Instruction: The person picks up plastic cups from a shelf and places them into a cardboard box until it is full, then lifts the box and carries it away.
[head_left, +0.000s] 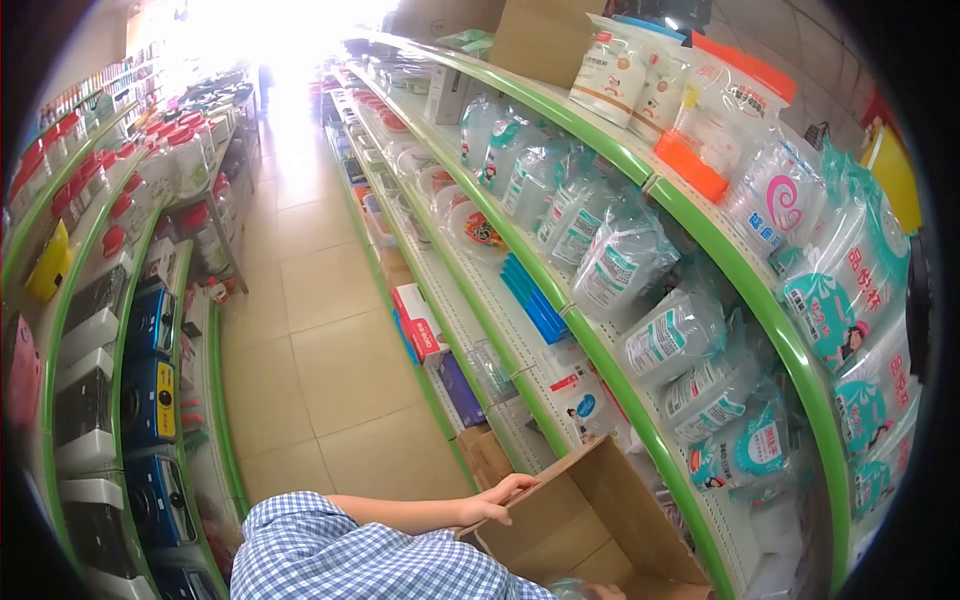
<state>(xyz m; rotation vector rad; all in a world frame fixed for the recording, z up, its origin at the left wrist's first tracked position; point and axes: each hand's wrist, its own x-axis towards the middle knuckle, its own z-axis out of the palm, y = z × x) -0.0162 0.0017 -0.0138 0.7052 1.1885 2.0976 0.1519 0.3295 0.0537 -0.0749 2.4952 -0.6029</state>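
Observation:
An open cardboard box stands at the bottom, right against the shelf, tilted in this view. My left hand grips its upper left edge, with the fingers over the rim and the forearm coming out of a blue checkered sleeve. Only a small part of my right hand shows, low in the box at the frame's bottom edge; its fingers are hidden. Beside it lies a piece of clear plastic packaging. Bags of clear plastic cups line the shelf above the box.
Green-edged shelves run along the right, with blue items and a red-white box. Another shelf row on the left holds boxed appliances and red-lidded jars. A tiled aisle runs between.

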